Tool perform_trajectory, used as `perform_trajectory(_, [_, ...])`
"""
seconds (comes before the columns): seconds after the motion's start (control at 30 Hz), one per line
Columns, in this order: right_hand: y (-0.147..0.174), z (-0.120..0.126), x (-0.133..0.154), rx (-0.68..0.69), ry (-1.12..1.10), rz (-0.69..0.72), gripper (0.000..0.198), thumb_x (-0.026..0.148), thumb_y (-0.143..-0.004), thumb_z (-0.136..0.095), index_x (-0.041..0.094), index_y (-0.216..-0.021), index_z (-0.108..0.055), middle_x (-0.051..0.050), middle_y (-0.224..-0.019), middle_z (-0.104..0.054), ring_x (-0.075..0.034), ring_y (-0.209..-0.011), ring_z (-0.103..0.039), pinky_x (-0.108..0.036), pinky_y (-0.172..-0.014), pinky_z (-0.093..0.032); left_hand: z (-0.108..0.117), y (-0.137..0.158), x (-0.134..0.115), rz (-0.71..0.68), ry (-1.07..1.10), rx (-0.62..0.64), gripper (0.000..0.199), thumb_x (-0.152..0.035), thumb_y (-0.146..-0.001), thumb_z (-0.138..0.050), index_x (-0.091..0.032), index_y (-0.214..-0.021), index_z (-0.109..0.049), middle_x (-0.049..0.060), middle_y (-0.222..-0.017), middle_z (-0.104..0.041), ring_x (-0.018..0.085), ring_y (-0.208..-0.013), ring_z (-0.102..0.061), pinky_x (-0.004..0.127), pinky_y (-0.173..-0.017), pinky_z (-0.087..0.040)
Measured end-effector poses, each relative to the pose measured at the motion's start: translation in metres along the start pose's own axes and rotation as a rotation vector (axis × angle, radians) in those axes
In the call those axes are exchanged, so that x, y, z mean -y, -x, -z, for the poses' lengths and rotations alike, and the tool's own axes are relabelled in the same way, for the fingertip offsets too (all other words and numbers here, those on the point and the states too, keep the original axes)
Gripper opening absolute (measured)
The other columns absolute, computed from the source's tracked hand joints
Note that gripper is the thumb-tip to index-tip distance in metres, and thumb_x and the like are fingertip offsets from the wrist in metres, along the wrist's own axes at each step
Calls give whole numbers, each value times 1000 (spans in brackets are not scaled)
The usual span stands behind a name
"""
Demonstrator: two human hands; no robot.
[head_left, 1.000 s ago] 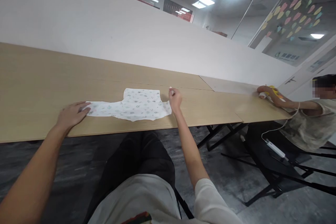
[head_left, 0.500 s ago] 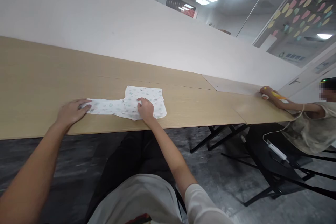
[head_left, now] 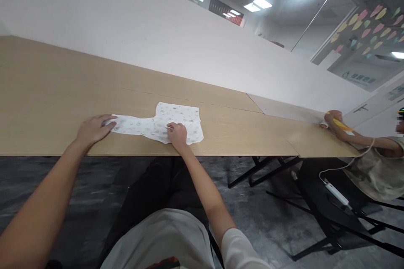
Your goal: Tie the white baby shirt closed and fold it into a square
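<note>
A small white garment (head_left: 179, 113) with a scattered print lies flat on the table, its wide part to the right and a narrow, leg-like strip stretching left. At the tip of that strip rests my left hand (head_left: 93, 129), fingers extended and thumb apart, with cloth showing between them. My right hand (head_left: 178, 135) is curled on the lower middle of the wide part, its fingertips pinching a bit of the fabric. The cloth under both hands is hidden.
The long wooden table (head_left: 236, 134) runs along a white partition (head_left: 126, 29). At the far right a person's arm (head_left: 350, 134) rests on the table near something yellow. A black chair (head_left: 328, 201) carries a white power strip (head_left: 337, 195) with a cable.
The view has turned slightly, shifting the scene. My right fingers, earlier curled with the index finger raised, now close lower on the fabric. My left hand stays at the strip's end.
</note>
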State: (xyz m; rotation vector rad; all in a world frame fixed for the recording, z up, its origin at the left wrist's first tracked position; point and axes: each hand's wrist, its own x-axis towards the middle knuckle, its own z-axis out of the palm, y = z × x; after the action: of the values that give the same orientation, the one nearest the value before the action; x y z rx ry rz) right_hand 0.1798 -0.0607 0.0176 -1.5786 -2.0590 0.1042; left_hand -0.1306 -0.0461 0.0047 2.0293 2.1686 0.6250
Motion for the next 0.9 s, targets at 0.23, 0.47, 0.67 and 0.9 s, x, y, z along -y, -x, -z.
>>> perform_trajectory(0.23, [3,2,3,49,-12,53,22,15,-90,-56,20,-102,-74,-6,-94,-76,-22,-98,-66,-30,-87,-46,3,2,-3,19,-20,9,60,-46,-90,-37,-10,-132,-60,13,-141,-56,30,-127,-51,41,-107,-37])
perform_trajectory(0.47, [17,30,-35,-136,-31,47,19,18,-90,-57,17,-101,-73,-7,-104,-74,-22,-104,-63,-31,-95,-42,3,4,-8,34,-123,-8,68,-48,-93,-29,0,-136,-51,23,-139,-54,33,-127,-49,43,-107,-36])
perform_trajectory(0.67, [29,52,-93,-157,30,-71,24,10,-91,-50,14,-97,-73,-10,-101,-74,-21,-98,-66,-29,-89,-43,4,6,-14,67,-166,-7,69,-51,-91,-28,-1,-132,-53,23,-135,-55,34,-123,-50,45,-104,-38])
perform_trajectory(0.9, [33,45,-93,-30,215,48,22,11,-91,-51,13,-85,-72,-12,-93,-74,-22,-97,-63,-31,-87,-39,10,-6,-10,155,-86,32,73,-57,-86,-32,-2,-128,-56,22,-132,-59,35,-116,-54,46,-98,-44])
